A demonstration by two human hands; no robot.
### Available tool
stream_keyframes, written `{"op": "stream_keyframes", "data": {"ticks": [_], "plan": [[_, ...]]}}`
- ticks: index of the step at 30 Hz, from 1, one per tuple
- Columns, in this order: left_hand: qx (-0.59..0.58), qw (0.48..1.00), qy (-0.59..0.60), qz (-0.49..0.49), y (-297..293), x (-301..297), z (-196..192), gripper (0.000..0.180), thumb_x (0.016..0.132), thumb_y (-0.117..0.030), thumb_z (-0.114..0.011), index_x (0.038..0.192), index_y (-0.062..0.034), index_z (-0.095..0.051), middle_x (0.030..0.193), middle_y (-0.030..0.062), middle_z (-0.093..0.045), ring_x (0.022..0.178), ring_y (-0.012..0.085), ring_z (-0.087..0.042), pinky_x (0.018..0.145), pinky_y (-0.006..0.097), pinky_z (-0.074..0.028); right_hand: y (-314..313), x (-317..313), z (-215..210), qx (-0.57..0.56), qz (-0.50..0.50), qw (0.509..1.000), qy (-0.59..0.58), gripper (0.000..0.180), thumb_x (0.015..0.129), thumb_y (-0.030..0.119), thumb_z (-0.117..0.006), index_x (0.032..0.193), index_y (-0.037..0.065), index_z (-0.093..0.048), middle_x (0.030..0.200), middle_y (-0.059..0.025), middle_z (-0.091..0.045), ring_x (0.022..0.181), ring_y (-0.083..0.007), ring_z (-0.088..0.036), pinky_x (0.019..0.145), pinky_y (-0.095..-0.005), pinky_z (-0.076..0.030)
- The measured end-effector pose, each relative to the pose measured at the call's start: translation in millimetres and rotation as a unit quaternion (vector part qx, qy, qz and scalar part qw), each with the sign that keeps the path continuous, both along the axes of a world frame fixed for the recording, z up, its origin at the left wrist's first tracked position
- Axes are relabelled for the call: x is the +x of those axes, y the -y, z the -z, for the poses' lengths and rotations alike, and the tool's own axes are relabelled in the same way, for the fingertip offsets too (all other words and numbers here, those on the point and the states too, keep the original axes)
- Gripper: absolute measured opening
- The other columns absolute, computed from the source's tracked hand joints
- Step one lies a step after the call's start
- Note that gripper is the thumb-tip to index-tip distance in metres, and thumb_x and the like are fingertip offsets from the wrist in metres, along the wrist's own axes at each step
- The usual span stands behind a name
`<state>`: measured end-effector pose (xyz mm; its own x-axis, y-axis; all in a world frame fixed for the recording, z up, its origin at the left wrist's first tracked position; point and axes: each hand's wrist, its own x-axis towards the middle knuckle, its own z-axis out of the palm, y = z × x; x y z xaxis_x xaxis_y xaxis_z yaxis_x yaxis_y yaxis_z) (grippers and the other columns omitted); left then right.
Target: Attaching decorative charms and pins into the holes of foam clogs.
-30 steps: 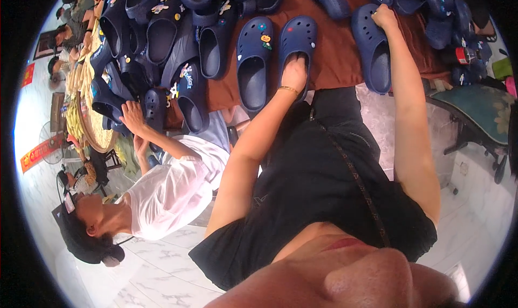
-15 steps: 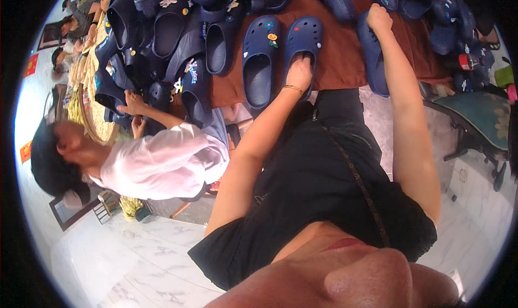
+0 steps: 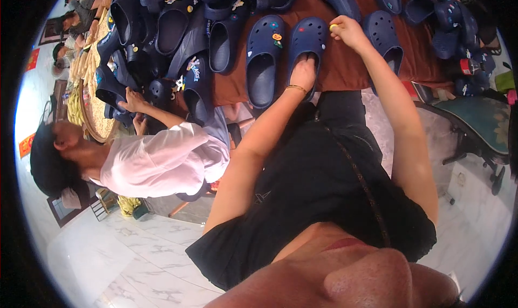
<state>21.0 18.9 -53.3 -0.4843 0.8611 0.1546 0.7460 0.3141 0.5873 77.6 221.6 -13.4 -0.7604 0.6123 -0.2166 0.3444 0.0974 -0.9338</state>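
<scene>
My left hand (image 3: 304, 75) reaches into a navy clog (image 3: 306, 34) that has small charms on its upper; its fingertips are hidden under the upper. Beside it on the left lies a matching clog (image 3: 263, 46) with several charms, a round orange one among them. Just right of the clog's toe, my right hand (image 3: 349, 32) pinches a small yellow charm (image 3: 333, 26). Partly behind my right wrist sits another navy clog (image 3: 383, 30), with no charms visible on it.
Brown cloth (image 3: 340, 70) covers the table. Many navy clogs (image 3: 172, 27) are heaped on the left, with more along the far edge. A person in a white shirt (image 3: 156, 157) handles clogs at left. A bottle with a red label (image 3: 466, 66) and an office chair (image 3: 475, 116) are at right.
My right hand has left the toe of the right-hand clog and moved left, now with a yellow charm at its fingertips. My left hand remains in its clog.
</scene>
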Motion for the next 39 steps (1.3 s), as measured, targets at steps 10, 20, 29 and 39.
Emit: {"op": "stream_keyframes", "data": {"ticks": [10, 20, 29, 39], "plan": [[-0.009, 1.0, 0.017, -0.005, 0.6, 2.5, -5.2, 0.016, 0.076, -0.005, -0.04, 0.086, 0.0024, -0.05, 0.079, 0.0271, -0.054, 0.075, 0.0413, -0.055, 0.066, 0.047, -0.044, 22.4, -18.0, -2.9, -0.048, 0.025, 0.998, 0.034, 0.018, 0.071, 0.01, -0.065, 0.087, 0.001, -0.063, 0.074, -0.0053, -0.061, 0.062, -0.0095, -0.056, 0.056, -0.0228, -0.047], [-0.042, 0.999, 0.02, -0.004, -0.7, 1.0, -8.0, 0.016, 0.076, -0.005, -0.04, 0.086, 0.0023, -0.05, 0.081, 0.0261, -0.054, 0.075, 0.0407, -0.055, 0.067, 0.047, -0.044, 13.8, -32.5, -8.0, -0.031, 0.011, 0.988, 0.15, 0.018, 0.072, 0.014, -0.067, 0.082, -0.001, -0.061, 0.064, -0.0065, -0.059, 0.05, -0.0096, -0.054, 0.041, -0.0206, -0.043], [-0.066, 0.998, 0.025, 0.002, -1.0, 0.1, -10.9, 0.023, 0.078, -0.007, -0.037, 0.096, 0.0022, -0.049, 0.093, 0.0269, -0.05, 0.085, 0.041, -0.052, 0.074, 0.046, -0.043, 11.0, -34.0, -4.9, -0.083, -0.02, 0.983, 0.161, 0.018, 0.073, 0.017, -0.066, 0.078, 0.001, -0.06, 0.057, -0.0039, -0.055, 0.044, -0.0076, -0.049, 0.037, -0.0189, -0.039], [-0.032, 0.999, 0.007, 0.003, -2.6, 2.1, -3.8, 0.021, 0.077, -0.005, -0.038, 0.093, 0.0023, -0.048, 0.083, 0.0265, -0.053, 0.076, 0.0403, -0.054, 0.068, 0.047, -0.044, 20.0, -11.8, 16.8, 0.24, -0.087, 0.966, -0.032, 0.022, 0.073, 0.015, -0.059, 0.095, 0.013, -0.062, 0.074, -0.0064, -0.058, 0.066, -0.0168, -0.056, 0.066, -0.0283, -0.045]]}}
